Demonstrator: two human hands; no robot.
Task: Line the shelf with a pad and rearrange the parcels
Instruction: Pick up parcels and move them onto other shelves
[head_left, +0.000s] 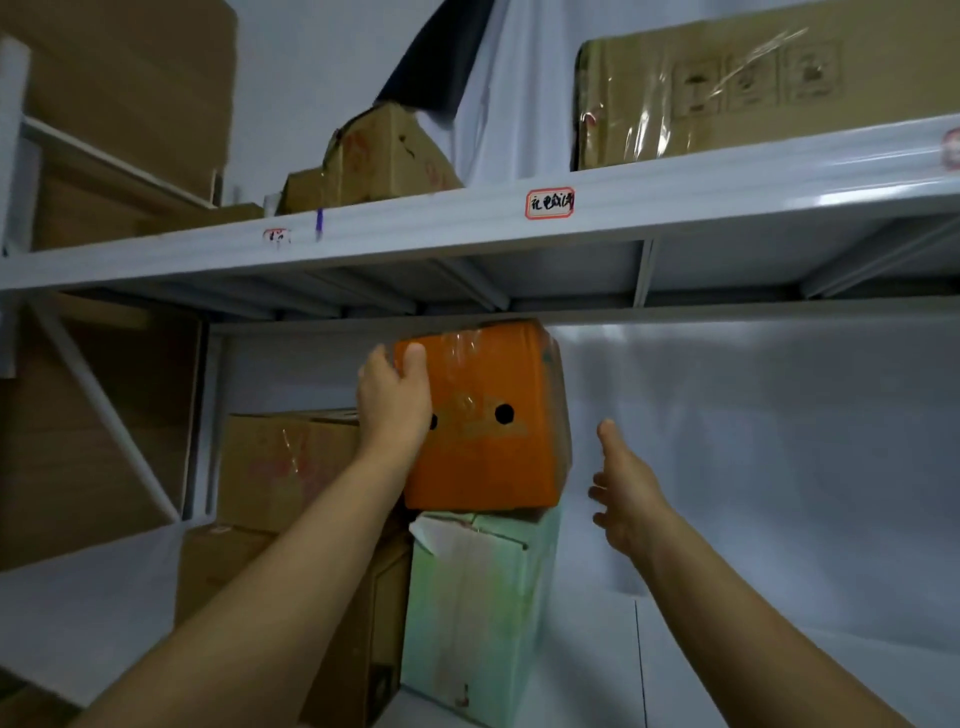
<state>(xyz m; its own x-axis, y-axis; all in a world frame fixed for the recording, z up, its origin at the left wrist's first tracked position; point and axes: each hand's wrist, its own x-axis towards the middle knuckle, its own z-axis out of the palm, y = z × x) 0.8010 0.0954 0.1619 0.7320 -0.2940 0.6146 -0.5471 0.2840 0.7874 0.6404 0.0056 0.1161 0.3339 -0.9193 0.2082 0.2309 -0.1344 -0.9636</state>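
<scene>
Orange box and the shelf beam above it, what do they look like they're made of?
The orange box is probably printed cardboard, judging by creased edges and punched round holes, with glossy clear tape on top. The shelf beam looks like painted metal: light grey, smooth, with a soft sheen.

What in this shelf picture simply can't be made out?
- Head view: fingers of the left hand are hidden behind the orange box; only the thumb shows.
- Head view: the orange box covers the top of the pale green box.
- Head view: the red-bordered label on the shelf beam is too blurred to read.
- Head view: the left forearm hides part of the brown boxes.
</scene>
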